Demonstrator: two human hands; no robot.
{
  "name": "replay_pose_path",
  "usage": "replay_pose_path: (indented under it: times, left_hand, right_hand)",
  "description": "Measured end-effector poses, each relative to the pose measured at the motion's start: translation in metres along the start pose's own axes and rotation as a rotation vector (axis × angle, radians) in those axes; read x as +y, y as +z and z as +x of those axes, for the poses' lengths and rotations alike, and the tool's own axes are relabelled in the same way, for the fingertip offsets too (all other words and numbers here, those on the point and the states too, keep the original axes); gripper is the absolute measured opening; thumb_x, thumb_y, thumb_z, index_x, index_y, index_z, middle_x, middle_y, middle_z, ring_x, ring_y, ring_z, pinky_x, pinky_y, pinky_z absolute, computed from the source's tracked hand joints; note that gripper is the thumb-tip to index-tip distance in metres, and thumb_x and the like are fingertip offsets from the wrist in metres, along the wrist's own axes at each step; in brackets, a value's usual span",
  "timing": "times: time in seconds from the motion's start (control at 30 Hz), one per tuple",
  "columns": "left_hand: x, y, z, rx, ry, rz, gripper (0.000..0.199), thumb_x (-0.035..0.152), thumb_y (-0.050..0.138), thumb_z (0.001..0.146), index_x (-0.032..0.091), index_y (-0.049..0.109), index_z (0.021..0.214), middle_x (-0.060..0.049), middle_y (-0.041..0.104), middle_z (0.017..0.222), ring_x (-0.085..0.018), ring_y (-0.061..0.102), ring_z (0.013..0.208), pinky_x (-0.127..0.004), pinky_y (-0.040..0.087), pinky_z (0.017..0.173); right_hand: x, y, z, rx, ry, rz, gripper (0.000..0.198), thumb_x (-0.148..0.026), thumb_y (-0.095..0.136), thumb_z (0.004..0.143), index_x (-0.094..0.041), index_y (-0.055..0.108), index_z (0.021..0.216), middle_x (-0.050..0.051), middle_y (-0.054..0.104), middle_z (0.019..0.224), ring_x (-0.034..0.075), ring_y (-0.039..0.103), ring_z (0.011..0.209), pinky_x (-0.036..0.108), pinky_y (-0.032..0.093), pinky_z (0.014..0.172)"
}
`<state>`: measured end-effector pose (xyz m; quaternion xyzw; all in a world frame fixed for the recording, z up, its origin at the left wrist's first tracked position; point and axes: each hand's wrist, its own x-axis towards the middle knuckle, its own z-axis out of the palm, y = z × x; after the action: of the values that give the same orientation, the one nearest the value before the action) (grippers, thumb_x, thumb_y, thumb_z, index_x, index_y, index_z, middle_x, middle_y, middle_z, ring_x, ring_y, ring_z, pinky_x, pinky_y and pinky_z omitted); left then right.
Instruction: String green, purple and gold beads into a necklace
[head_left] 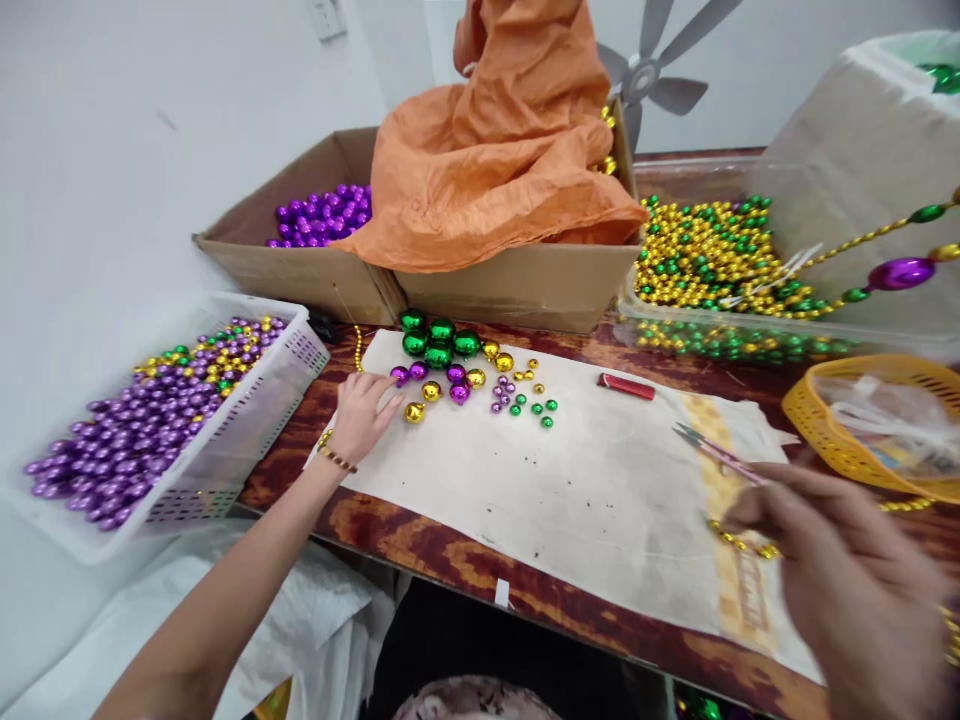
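My left hand [367, 415] lies over the left end of a white cloth sheet [450, 480], fingers stretched out, the tips beside a purple bead [399, 376]. A gold bead string [358, 345] runs past its far side. Near it are large green beads [439, 354], gold beads [431, 391] and small green beads [537, 408]. My right hand [847, 570], slightly blurred, grips a slim pinkish tool with two pointed grey tips [701, 440], resembling tweezers or small scissors. Below its fingers hangs or lies another gold bead string [742, 543].
A white basket [300, 350] of purple beads stands left. Behind are cardboard boxes [495, 290] draped with orange cloth [495, 170]. A clear bin [750, 325] of gold and green beads sits back right, near a yellow basket [806, 410]. A red cutter-like object [628, 386] lies on the sheet.
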<state>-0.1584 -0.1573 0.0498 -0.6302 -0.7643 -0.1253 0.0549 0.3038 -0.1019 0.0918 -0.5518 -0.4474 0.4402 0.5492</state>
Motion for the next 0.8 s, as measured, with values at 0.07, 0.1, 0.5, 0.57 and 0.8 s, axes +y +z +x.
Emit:
replay_pose_path:
  times: [0.07, 0.1, 0.5, 0.57, 0.8]
  left_hand:
    - [0.023, 0.007, 0.036, -0.015, 0.014, 0.072, 0.042, 0.040, 0.050, 0.096, 0.017, 0.063, 0.129, -0.017, 0.064, 0.124, -0.035, 0.049, 0.117, -0.049, 0.038, 0.097]
    - [0.034, 0.010, 0.052, -0.047, 0.037, 0.105, 0.044, 0.037, 0.052, 0.095, 0.015, 0.060, 0.132, -0.018, 0.061, 0.129, -0.037, 0.047, 0.121, -0.050, 0.037, 0.098]
    - [0.050, 0.019, 0.098, -0.167, 0.106, 0.129, 0.048, 0.025, 0.062, 0.085, 0.011, 0.057, 0.130, -0.021, 0.059, 0.131, -0.040, 0.047, 0.123, -0.054, 0.038, 0.099]
    - [0.052, 0.014, 0.091, -0.048, 0.009, -0.090, 0.049, 0.032, 0.066, 0.083, 0.012, 0.057, 0.127, -0.020, 0.060, 0.129, -0.039, 0.048, 0.124, -0.055, 0.037, 0.103]
    - [0.113, 0.000, 0.002, -0.108, -0.243, -1.445, 0.055, 0.039, 0.080, 0.069, 0.022, 0.064, 0.118, -0.009, 0.069, 0.118, -0.025, 0.065, 0.108, -0.038, 0.052, 0.093]
  right_hand:
    - [0.012, 0.024, -0.006, -0.176, -0.107, -0.128, 0.022, -0.046, 0.078, 0.079, -0.027, 0.079, 0.090, 0.006, 0.064, 0.064, 0.020, 0.060, 0.060, 0.039, 0.051, 0.062]
    - [0.016, 0.033, -0.011, -0.256, -0.124, -0.164, 0.024, -0.048, 0.074, 0.082, -0.027, 0.078, 0.091, 0.004, 0.063, 0.063, 0.020, 0.060, 0.059, 0.038, 0.052, 0.060]
    - [0.049, 0.038, -0.045, -0.350, 0.001, -0.103, 0.029, -0.048, 0.067, 0.090, -0.020, 0.074, 0.092, 0.000, 0.061, 0.059, 0.016, 0.060, 0.054, 0.027, 0.052, 0.054]
    - [0.051, 0.041, -0.049, -0.352, 0.009, -0.071, 0.029, -0.048, 0.067, 0.090, -0.020, 0.074, 0.092, 0.001, 0.061, 0.060, 0.016, 0.060, 0.054, 0.028, 0.052, 0.055]
    - [0.057, 0.080, -0.062, -0.358, 0.128, 0.108, 0.024, -0.043, 0.066, 0.091, -0.020, 0.071, 0.091, 0.000, 0.062, 0.062, 0.016, 0.059, 0.059, 0.029, 0.051, 0.061]
